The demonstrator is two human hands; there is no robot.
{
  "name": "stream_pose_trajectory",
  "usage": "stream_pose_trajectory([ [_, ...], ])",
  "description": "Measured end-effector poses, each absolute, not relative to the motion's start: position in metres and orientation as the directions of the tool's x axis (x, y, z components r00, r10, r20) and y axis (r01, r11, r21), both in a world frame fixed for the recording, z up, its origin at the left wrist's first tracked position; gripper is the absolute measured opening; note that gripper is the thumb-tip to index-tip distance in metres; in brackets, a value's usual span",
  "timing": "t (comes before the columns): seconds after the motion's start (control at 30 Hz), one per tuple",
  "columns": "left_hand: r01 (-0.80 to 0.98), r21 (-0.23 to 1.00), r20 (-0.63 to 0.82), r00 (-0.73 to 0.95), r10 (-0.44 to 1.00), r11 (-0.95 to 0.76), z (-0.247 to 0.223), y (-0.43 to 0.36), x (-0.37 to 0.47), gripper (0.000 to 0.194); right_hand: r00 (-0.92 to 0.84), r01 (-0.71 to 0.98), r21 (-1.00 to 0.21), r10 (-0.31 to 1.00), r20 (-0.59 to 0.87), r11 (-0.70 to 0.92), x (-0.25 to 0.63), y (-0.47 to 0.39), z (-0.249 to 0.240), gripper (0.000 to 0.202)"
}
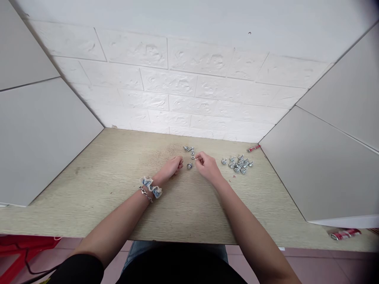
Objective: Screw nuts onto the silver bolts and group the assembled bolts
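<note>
My left hand point(172, 167), with a scrunchie and a chain bracelet on its wrist, rests closed near the table's middle. Its fingers are curled in, and whatever they hold is hidden. Facing it, my right hand point(208, 167) is closed in a pinch; anything between its fingertips is too small to name. In the gap between the hands lies a metal bolt with a washer point(189, 166). Small nuts point(192, 154) sit in a short column just beyond, close to my right fingertips. A few bolts point(190, 149) lie at the far end of that column.
To the right of my right hand is a loose pile of several bolts with washers point(241, 164). A red battery point(254, 148) lies by the right panel; another red battery point(345, 234) is near the table's front right. White panels point(334, 165) and a brick-patterned wall point(182, 83) enclose the wooden table point(97, 185).
</note>
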State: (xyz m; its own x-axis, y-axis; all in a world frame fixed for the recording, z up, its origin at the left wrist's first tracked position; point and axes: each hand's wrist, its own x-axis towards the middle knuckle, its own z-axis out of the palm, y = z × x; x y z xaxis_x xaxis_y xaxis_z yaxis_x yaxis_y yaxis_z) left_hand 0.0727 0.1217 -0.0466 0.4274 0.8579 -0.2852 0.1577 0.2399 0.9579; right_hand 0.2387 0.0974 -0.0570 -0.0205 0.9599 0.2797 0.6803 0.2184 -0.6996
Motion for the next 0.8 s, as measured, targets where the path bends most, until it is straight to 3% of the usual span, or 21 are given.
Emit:
stream_pose_trajectory([
  [0.1, 0.242, 0.958, -0.231, 0.344, 0.91, 0.151, -0.045, 0.121, 0.073, 0.022, 0.036, 0.734, -0.659, 0.959, 0.281, 0.165, 0.249, 0.1, -0.053, 0.02],
  [0.17, 0.32, 0.947, -0.121, 0.318, 0.94, 0.014, -0.047, 0.12, 0.074, 0.022, 0.005, 0.774, -0.61, 0.962, 0.274, 0.169, 0.253, 0.101, -0.052, 0.023],
  [0.33, 0.49, 0.805, 0.095, 0.451, 0.887, -0.335, -0.061, 0.12, 0.079, 0.037, -0.124, 0.833, -0.511, 0.972, 0.202, 0.212, 0.25, 0.101, -0.059, 0.029],
  [0.43, 0.503, 0.734, 0.165, 0.52, 0.838, -0.457, -0.067, 0.121, 0.079, 0.025, -0.14, 0.842, -0.494, 0.973, 0.185, 0.215, 0.247, 0.101, -0.063, 0.029],
  [0.8, 0.487, 0.764, 0.163, 0.49, 0.856, -0.424, -0.069, 0.126, 0.075, 0.022, -0.104, 0.829, -0.518, 0.969, 0.224, 0.208, 0.241, 0.099, -0.062, 0.026],
])
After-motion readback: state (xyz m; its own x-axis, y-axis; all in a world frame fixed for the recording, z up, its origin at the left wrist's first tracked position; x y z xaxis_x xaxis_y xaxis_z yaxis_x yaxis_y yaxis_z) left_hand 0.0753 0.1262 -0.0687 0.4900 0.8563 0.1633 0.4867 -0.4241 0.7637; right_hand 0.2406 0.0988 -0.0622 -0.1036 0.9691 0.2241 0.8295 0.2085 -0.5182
